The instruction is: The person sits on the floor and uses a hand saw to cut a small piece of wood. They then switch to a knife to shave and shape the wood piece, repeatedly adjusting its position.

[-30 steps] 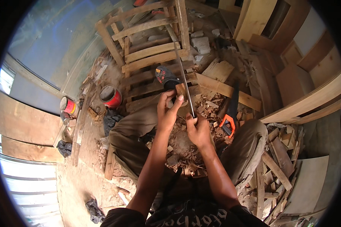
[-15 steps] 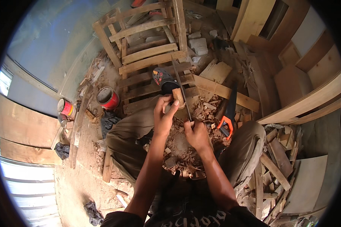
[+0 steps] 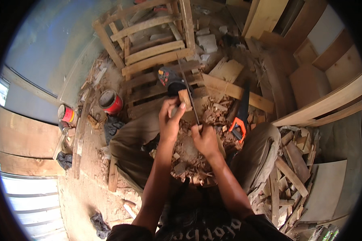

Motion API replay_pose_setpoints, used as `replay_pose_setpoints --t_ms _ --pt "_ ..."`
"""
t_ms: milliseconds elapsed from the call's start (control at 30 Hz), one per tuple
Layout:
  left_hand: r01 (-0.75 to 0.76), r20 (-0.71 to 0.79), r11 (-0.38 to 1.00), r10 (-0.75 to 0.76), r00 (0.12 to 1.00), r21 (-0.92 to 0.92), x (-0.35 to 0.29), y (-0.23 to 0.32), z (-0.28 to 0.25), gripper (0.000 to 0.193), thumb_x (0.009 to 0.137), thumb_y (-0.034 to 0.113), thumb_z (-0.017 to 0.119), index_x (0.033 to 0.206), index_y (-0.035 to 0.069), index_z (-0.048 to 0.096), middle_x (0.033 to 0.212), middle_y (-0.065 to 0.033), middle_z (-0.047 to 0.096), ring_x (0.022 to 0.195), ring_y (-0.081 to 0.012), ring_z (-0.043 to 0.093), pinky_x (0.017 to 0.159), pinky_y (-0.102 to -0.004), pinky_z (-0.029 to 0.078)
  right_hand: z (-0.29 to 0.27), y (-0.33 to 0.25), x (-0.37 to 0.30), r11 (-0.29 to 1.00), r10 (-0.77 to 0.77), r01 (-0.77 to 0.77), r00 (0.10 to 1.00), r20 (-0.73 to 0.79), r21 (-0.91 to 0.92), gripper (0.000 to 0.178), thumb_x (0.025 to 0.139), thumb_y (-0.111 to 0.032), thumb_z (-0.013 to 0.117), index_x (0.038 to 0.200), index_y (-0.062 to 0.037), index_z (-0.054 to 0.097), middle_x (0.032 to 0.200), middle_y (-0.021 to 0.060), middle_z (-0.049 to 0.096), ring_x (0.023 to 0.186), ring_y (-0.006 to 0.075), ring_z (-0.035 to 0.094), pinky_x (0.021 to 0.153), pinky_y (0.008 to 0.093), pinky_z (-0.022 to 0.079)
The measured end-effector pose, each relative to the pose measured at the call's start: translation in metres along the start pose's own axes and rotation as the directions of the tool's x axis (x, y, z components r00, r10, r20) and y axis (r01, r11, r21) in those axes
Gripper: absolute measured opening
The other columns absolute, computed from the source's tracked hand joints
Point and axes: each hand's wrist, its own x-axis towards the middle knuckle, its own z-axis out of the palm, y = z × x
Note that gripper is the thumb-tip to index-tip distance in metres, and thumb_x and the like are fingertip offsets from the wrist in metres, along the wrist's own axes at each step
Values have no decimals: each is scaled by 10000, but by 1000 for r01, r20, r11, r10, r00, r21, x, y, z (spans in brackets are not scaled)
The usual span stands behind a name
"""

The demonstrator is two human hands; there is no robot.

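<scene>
My left hand (image 3: 170, 117) pinches a small wood block (image 3: 184, 99), held up in front of my foot. My right hand (image 3: 206, 138) is closed round the near end of a long, narrow metal tool (image 3: 188, 88). Its thin shaft points away from me and lies along the block's right side, seemingly touching it. Whether it is a blade or a file I cannot tell; its handle is hidden in my fist. Under both hands, wood chips (image 3: 193, 170) cover the ground between my knees.
A handsaw (image 3: 239, 126) with an orange-and-black handle lies by my right knee. Beyond my foot in a dark clog (image 3: 169, 76) stands a wooden frame (image 3: 157, 58). Left are a red can (image 3: 112, 105) and planks (image 3: 80, 140); scrap wood (image 3: 291, 172) is heaped at right.
The view has shifted slightly. The block sits a little lower and left, and both hands have shifted slightly left. Each hand keeps its hold.
</scene>
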Motion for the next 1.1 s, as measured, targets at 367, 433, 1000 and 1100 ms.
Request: replay_pose_setpoints --t_ms 367,433,1000,1100 --pt "55 -54 998 -57 997 -44 -2 8 6 242 932 121 733 1111 2 622 1084 -47 641 1019 -112 583 877 -264 468 -28 -64 -17 899 -38 68 996 -79 432 323 998 -297 595 867 -3 569 610 7 512 558 69 502 502 285 404" --pt "31 -36 999 -32 999 -24 0 1 2 236 932 114 730 1111 6 622 1088 -47 640 1022 -113 580 880 -264 466 -19 -56 -21 829 -200 276 959 -203 486 366 1026 -389 572 871 -60 535 658 -61 444 522 55 415 458 240 319" --pt "-15 15 999 15 1000 39 2 -6 7 279 921 161 754 1085 -11 608 1157 -67 606 1080 -127 554 909 -276 452 -9 -15 -12 977 75 -78 997 20 197 342 993 -285 623 850 25 606 591 35 524 523 143 509 484 354 395" --pt "25 -24 999 -24 999 27 2 -5 0 290 924 177 751 1096 -11 612 1145 -72 622 1078 -131 562 914 -283 453 -14 -22 -4 563 313 -515 857 410 647 321 1014 -289 598 857 -10 570 602 -1 481 509 107 457 461 308 365"
